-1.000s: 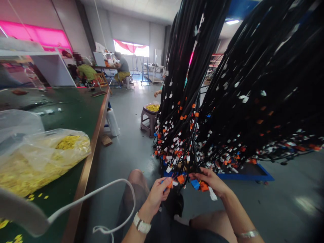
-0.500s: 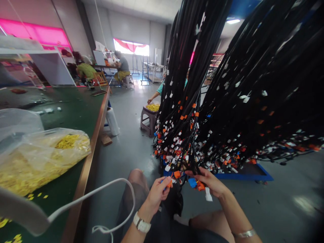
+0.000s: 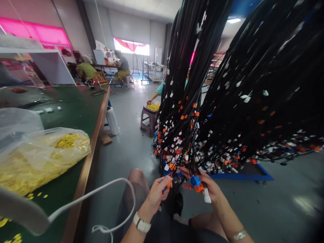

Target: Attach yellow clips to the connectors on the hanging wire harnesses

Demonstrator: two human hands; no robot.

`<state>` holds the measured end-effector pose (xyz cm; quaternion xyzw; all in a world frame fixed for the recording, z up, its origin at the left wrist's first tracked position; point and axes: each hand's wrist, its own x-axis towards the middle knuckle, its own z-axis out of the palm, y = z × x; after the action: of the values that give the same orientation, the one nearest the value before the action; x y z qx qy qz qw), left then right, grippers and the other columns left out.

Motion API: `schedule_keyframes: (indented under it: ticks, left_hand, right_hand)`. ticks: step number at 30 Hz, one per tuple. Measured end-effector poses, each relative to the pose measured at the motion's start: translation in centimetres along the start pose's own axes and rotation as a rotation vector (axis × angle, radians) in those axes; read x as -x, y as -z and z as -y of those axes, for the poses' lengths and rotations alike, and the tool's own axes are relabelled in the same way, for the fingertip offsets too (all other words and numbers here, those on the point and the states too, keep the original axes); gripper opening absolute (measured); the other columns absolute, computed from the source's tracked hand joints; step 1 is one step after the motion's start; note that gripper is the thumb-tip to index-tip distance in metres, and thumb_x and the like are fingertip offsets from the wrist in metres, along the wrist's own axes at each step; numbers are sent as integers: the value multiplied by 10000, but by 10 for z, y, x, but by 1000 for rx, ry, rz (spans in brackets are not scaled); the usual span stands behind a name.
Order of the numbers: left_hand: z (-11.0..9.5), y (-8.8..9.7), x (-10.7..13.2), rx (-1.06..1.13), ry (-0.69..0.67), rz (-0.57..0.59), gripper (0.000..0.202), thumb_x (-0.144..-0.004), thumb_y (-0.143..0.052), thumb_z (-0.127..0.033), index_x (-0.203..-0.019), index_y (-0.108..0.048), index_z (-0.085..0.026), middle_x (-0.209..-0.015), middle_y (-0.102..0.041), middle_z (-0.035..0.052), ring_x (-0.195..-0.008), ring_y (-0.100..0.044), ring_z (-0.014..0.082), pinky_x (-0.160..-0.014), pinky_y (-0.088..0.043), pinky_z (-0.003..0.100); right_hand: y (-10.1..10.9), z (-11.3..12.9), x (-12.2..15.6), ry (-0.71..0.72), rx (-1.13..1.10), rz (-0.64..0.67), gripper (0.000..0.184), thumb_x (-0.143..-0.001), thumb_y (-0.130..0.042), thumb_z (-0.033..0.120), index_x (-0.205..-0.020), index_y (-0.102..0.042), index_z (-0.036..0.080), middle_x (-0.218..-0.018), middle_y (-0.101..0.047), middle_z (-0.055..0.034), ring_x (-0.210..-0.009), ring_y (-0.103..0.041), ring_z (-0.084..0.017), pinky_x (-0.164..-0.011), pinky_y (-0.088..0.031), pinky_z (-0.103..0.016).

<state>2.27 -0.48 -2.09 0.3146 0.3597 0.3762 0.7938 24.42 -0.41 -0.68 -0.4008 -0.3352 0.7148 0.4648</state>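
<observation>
Hands first: our left hand [image 3: 157, 191] pinches a small orange connector [image 3: 169, 184] between thumb and forefinger. Our right hand [image 3: 212, 189] closes its fingers around a cluster of connectors [image 3: 196, 183], blue, orange and white, at the lower ends of the hanging black wire harnesses [image 3: 192, 84]. The hands are near each other but apart. We note a blue cart base [image 3: 243, 174] under the harnesses. A clear bag of yellow parts [image 3: 37, 158] lies by the right edge of the green tabletop [image 3: 76, 111], and a white cable [image 3: 101, 190] droops over that edge.
</observation>
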Motion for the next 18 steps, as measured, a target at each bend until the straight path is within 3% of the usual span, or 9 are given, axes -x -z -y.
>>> schedule_keyframes:
  ticks: [11, 18]
  left_hand:
    - [2, 2, -1, 23, 6, 28, 448, -689, -606, -584, -663, -510, -147, -383, -294, -105, -318, -166, 9, -361, -64, 192]
    - [2, 3, -2, 30, 1, 34, 432, -698, -608, -566, -658, -505, -148, -372, -282, -108, -311, -159, 8, -356, -62, 192]
  right_hand:
    - [-13, -15, -5, 12, 122, -127, 602, -635, -474, 534, -1149, -544, 229, -1095, -638, -152, -955, -615, -327, -705, -514, -455]
    - [-24, -19, -7, 57, 80, -131, 549, -677, -406, 566, -1160, -501, 323, -1159, -612, -99, -1007, -584, -313, -774, -503, -483]
